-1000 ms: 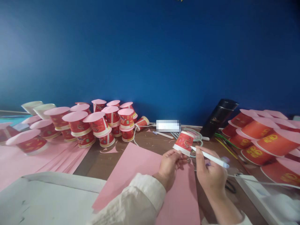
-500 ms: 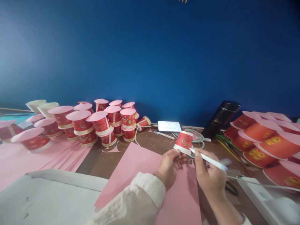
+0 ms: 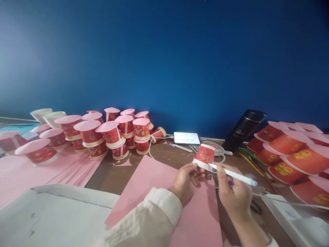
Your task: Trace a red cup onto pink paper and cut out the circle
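Note:
My left hand pinches the rim of a small red paper cup, held upside down on the far corner of a pink paper sheet. My right hand grips a white pen with a blue cap, its tip against the cup's rim on the right side. Both hands are closed around what they hold. A cream sleeve covers my left forearm.
Several red cups topped with pink paper discs are stacked at the left, and larger red cups at the right. A phone, a black flask, cables, loose pens and scissors lie on the wooden table. White trays sit near me.
The pen has swung slightly, its capped end moving right, while its tip stays at the cup's rim. The cup and my left hand have barely shifted.

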Demonstrator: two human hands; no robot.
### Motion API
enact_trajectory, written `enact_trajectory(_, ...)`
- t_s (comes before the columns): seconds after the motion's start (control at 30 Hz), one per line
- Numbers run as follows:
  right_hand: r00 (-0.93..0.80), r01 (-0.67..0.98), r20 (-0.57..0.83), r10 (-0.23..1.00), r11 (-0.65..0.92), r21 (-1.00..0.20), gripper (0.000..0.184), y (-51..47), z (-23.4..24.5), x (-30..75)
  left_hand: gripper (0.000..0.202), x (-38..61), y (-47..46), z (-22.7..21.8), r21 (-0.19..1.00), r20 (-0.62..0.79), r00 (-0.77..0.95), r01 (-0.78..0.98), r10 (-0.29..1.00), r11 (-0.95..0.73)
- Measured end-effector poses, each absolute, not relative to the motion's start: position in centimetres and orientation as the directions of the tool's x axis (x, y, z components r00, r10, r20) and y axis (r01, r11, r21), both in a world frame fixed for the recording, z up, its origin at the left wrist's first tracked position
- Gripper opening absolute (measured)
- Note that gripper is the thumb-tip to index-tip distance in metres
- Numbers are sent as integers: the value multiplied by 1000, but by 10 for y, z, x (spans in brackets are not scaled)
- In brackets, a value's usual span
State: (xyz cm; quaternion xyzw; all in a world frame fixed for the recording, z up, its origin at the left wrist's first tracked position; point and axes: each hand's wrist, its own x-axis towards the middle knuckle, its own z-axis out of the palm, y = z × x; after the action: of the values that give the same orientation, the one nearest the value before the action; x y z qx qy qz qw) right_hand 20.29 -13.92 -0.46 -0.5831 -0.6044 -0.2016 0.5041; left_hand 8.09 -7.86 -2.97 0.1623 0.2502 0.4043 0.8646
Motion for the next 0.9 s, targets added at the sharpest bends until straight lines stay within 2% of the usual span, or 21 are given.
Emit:
enact_trajectory(0.13, 175, 921, 883, 436, 245, -304, 18, -140, -1, 201, 12, 80, -79, -29, 469, -306, 586, -593, 750, 654)
enact_trajectory(0.33, 206, 909, 840, 501, 219, -354, 20, -141, -3, 206, 14, 80, -80, -29, 500, -265, 593, -589, 760, 634)
enact_trajectory(0.43, 200, 936, 874, 443, 178, -304, 20, -140, -2, 206, 13, 80, -80, -30, 497, -284, 595, -580, 752, 646)
enact_trajectory(0.57, 157, 951, 922, 355, 198, -239, 19, -139, 2, 206, 11, 80, -79, -33, 492, -288, 602, -574, 745, 654)
enact_trajectory(0.73, 203, 923, 888, 413, 223, -314, 21, -140, 2, 206, 11, 80, -80, -32, 496, -270, 610, -575, 745, 651)
enact_trajectory(0.9, 195, 916, 881, 431, 242, -321, 21, -139, 3, 206, 12, 81, -80, -32, 522, -271, 616, -552, 740, 651)
